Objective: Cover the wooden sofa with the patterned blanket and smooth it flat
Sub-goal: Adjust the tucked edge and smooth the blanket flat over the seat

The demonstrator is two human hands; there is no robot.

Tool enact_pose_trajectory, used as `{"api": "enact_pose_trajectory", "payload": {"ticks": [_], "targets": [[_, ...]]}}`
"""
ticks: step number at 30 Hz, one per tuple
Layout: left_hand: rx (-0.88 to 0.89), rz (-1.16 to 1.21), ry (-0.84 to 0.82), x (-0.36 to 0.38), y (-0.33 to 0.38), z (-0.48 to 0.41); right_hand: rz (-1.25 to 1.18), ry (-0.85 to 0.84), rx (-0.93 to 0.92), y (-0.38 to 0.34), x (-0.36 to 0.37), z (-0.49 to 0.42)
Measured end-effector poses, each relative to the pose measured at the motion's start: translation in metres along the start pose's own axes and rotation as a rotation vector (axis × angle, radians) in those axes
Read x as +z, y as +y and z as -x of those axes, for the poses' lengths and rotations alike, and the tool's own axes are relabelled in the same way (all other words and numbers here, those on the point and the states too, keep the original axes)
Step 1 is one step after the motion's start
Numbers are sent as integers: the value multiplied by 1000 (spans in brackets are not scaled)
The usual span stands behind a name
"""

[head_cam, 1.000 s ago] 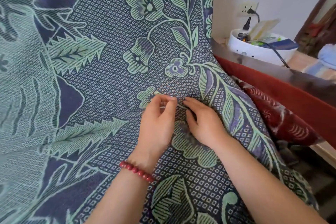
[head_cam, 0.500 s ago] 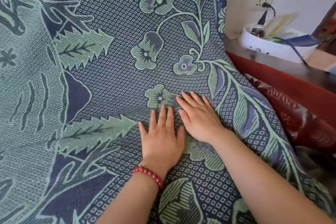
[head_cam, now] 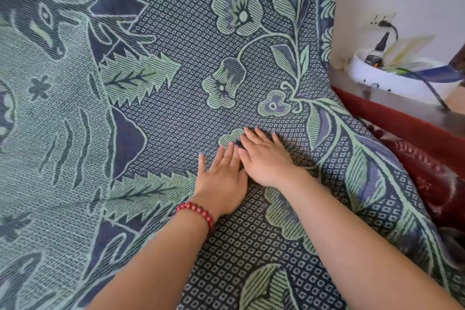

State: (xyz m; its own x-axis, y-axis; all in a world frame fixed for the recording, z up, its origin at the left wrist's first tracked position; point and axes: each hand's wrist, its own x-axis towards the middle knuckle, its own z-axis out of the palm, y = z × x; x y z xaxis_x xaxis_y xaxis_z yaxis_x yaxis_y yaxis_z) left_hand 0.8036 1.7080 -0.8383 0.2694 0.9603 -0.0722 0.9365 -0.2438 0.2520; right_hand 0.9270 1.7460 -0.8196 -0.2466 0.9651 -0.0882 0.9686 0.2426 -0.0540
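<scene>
Your blanket (head_cam: 176, 108) fills nearly the whole frame, spread over a sofa you can't see beneath it, with a dark wooden rail (head_cam: 402, 106) showing at the right edge. It looks like a thick, soft weave, heavy enough to stay put but quick to ridge, so press with flat palms and pull at the border. Your left hand (head_cam: 221, 178) and right hand (head_cam: 266, 158) lie flat side by side at centre, fingers straight, holding nothing.

One patterned blanket (head_cam: 176, 108); on it two hands, left hand (head_cam: 221, 181) and right hand (head_cam: 266, 161); one bracelet (head_cam: 196, 211); one white tub (head_cam: 392, 83)
</scene>
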Motion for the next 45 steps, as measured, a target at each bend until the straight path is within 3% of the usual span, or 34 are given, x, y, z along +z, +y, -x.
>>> {"api": "enact_pose_trajectory", "payload": {"ticks": [16,22,28,45], "targets": [[-31,-31,-34,42,-25,-53,-11,-34,50,16,47,-52],[-11,-11,-87,30,-27,-50,-12,-84,81,6,32,-43],[-53,-108,-22,6,-42,-33,-135,-57,86,-11,12,-41],[-77,-27,11,40,-77,-112,1,-72,174,5,48,-112]]}}
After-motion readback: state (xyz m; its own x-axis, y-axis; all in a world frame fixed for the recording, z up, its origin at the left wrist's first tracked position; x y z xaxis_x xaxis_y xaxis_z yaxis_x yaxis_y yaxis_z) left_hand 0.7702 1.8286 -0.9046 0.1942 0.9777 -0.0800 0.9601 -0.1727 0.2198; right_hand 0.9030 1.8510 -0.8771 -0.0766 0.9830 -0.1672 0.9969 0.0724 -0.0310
